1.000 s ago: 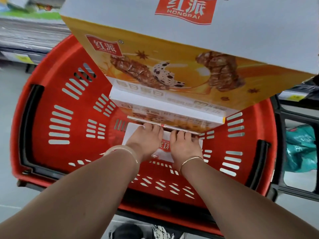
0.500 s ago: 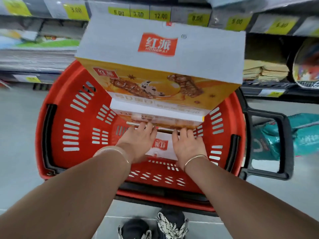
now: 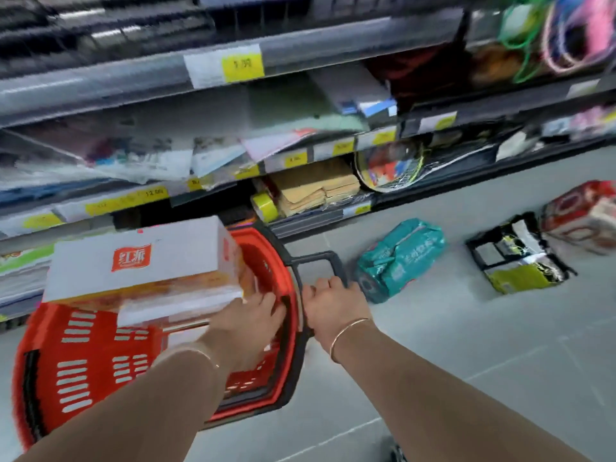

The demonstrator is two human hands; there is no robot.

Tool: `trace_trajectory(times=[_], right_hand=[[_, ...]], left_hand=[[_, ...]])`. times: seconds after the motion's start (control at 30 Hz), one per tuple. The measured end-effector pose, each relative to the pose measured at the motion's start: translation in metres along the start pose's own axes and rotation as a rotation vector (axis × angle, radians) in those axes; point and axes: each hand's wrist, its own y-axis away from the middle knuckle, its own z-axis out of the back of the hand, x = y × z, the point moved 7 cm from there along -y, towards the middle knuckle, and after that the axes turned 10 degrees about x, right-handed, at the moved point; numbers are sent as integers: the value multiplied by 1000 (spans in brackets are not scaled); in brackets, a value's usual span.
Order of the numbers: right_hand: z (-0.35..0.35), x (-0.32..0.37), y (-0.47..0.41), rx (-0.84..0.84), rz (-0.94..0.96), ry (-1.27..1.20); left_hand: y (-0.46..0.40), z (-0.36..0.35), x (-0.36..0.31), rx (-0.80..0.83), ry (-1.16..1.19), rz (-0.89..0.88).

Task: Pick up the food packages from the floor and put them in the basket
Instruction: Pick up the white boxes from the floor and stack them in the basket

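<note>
Red basket (image 3: 83, 361), lower left of frame, on the floor (image 3: 433, 378) against the bottom shelf (image 3: 320, 216). Two boxes in it: large white-and-orange box (image 3: 140, 261) on top, thinner white box (image 3: 180, 306) under it, both jutting above the rim.

Left hand (image 3: 246, 323) inside the basket's right end, fingers spread and loose against the thin box's edge; motion blur, so I cannot tell if it grips anything. Right hand (image 3: 333, 303) sits at the dark pull handle (image 3: 316, 261), fingers curled near the bar; closure not resolvable.

Still on the floor, right half of frame, count three:
- teal soft pack (image 3: 400, 258), centre right, just beside the handle
- black-and-green packet (image 3: 520, 258), further right
- red-and-white pack (image 3: 583, 216), right edge, partly cropped

Handling, judged: teal pack looks pillowy and light, film likely slippery; pinch across its middle or scoop from below. Black-and-green packet looks crinkly and flat; take by an edge. Boxes stiff, cardboard, stack well. Remaining room in the basket seems tight.
</note>
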Motion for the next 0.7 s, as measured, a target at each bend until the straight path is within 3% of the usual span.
trace_trajectory(times=[0.33, 0.47, 0.7], right_hand=[[-38, -300, 119, 25, -277, -10], [-70, -411, 164, 85, -418, -44], [-127, -553, 205, 174, -633, -255]], left_hand=[[-78, 214, -176, -82, 1, -65], [-113, 301, -261, -188, -63, -152], [-175, 392, -364, -186, -194, -280]])
